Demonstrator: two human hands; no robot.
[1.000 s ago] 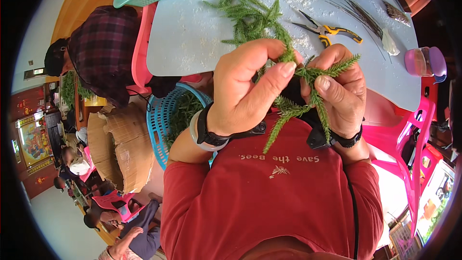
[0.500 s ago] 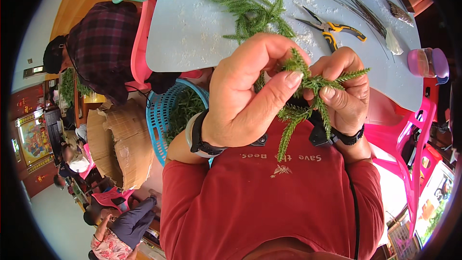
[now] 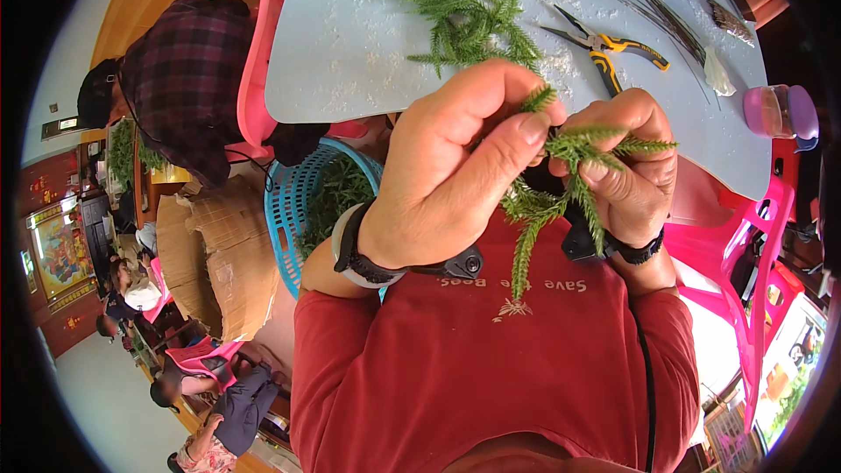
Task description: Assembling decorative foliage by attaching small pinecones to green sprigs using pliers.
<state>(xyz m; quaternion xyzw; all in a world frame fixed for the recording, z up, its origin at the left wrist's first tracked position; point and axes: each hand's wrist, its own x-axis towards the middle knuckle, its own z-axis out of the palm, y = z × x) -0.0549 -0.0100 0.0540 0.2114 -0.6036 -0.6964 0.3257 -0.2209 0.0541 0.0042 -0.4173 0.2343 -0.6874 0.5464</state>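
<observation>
Two hands, left (image 3: 447, 180) and right (image 3: 626, 171), pinching one green sprig (image 3: 561, 184) at chest height. More sprigs (image 3: 464, 17) piled on desk (image 3: 350, 52), pliers (image 3: 604, 48) untouched; likely mid-batch.

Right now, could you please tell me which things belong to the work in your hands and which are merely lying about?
In hand:
- left hand and right hand, pinching one bunch of feathery green sprigs

Lying about:
- loose green sprigs on the pale blue table
- yellow-handled pliers
- small purple-lidded jar
- blue plastic basket
</observation>
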